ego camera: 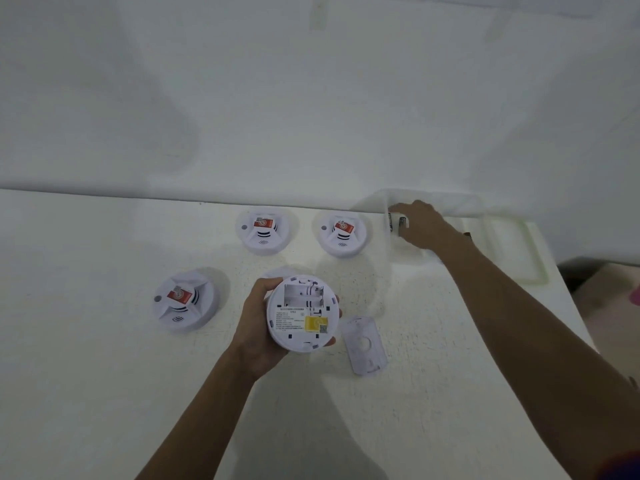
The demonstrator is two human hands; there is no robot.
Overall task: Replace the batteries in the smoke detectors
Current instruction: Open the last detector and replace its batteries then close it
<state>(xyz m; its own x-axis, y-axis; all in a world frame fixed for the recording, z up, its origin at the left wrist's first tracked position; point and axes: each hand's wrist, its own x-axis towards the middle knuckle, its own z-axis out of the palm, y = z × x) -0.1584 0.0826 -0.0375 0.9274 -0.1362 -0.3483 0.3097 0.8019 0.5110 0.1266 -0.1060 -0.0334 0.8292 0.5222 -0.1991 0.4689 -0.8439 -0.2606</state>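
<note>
The right hand (420, 225) reaches into a clear container (446, 199) whose walls are faint against the white backdrop. Its fingertips are blurred and lie over dark-ended batteries (398, 224); whether they pinch one or merely touch it cannot be told, nor how many batteries there are. A translucent lid (521, 252) lies just beyond that hand's wrist side.

The left hand (256, 323) grips the upturned smoke detector (301, 315), thumb over the near-left rim and fingertips curling around the far edge. The battery bay faces up between them with its slots bare. The label print is too small to read. The detached battery cover (363, 344) lies on the table (104, 375) just right of this grip. Three more detectors sit face-up: one (185, 301) left of the grip, two (263, 232) (343, 233) beyond it.
</note>
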